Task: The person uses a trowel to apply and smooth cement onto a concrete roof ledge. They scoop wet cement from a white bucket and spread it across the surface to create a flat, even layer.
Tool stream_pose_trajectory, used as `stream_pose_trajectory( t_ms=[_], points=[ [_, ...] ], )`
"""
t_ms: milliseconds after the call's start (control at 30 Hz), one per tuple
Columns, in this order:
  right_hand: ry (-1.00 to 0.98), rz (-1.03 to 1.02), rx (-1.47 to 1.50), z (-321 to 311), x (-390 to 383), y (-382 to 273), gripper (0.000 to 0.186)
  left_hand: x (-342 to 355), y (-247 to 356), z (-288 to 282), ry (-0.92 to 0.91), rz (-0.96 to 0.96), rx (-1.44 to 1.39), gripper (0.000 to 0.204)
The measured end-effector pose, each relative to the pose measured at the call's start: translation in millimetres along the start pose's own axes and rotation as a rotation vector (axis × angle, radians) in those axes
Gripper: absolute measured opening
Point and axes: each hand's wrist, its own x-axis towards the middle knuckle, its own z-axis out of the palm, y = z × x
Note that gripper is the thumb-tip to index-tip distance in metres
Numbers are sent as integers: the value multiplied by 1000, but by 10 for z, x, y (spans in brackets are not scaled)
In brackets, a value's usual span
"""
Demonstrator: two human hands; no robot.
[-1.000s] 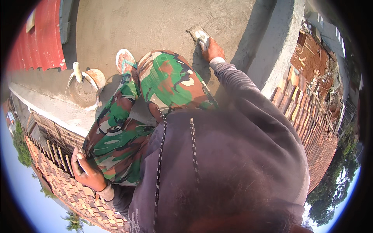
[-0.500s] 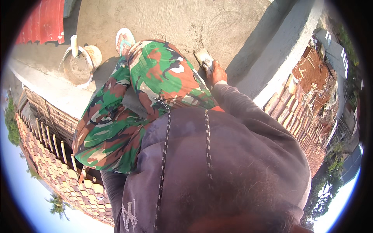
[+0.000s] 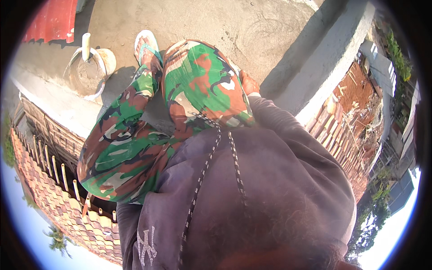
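My right hand (image 3: 250, 84) is closed low over the wet cement floor (image 3: 256, 33), beside my raised knee in camouflage trousers (image 3: 202, 85). A pale sliver of a flat trowel (image 3: 235, 67) shows between the knee and my fingers; the knee hides most of its blade. Fresh grey mortar with curved smoothing marks spreads ahead of the hand. My left hand is out of sight; only its grey sleeve (image 3: 128, 222) shows, below my folded left leg.
A bucket (image 3: 109, 62) of grey mortar stands at the left, with a pale handle (image 3: 86, 47) sticking up from it. A red corrugated sheet (image 3: 51, 20) lies at the far left. A low concrete wall (image 3: 315, 76) borders the right side; tiled roofs (image 3: 67, 220) lie beyond the edges.
My right hand has come slightly nearer, and the trowel has slipped mostly behind my knee. The knee has shifted to the right in the view.
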Motion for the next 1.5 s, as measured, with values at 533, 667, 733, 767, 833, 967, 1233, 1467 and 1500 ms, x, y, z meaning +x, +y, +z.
stream_pose_trajectory(
  t_ms=[533,667,733,767,833,967,1233,1467,1500],
  points=[
    [188,-166,-187,-992,815,-483,47,78,-93,9,-16,-28,21,49],
    [247,-52,-126,-995,792,-639,50,112,-135,12,-2,-25,4,49],
    [210,-4,-127,-651,536,-469,50,101,-165,17,0,-28,6,49],
    [176,-56,-142,-371,483,-156,50,106,-153,26,-15,-38,10,49],
    [132,-164,-199,-257,570,28,51,112,-170,25,-16,-41,8,49],
    [135,-209,-265,-1057,895,-674,50,139,-176,17,-19,-28,6,49],
    [535,375,131,-1015,1039,-132,60,160,-171,74,-34,-41,3,49],
    [844,729,555,-1392,1492,-209,48,150,-143,-29,-25,-64,25,49],
    [766,668,485,-1405,1474,-653,47,142,-131,-33,-18,-62,25,49]
  ],
)
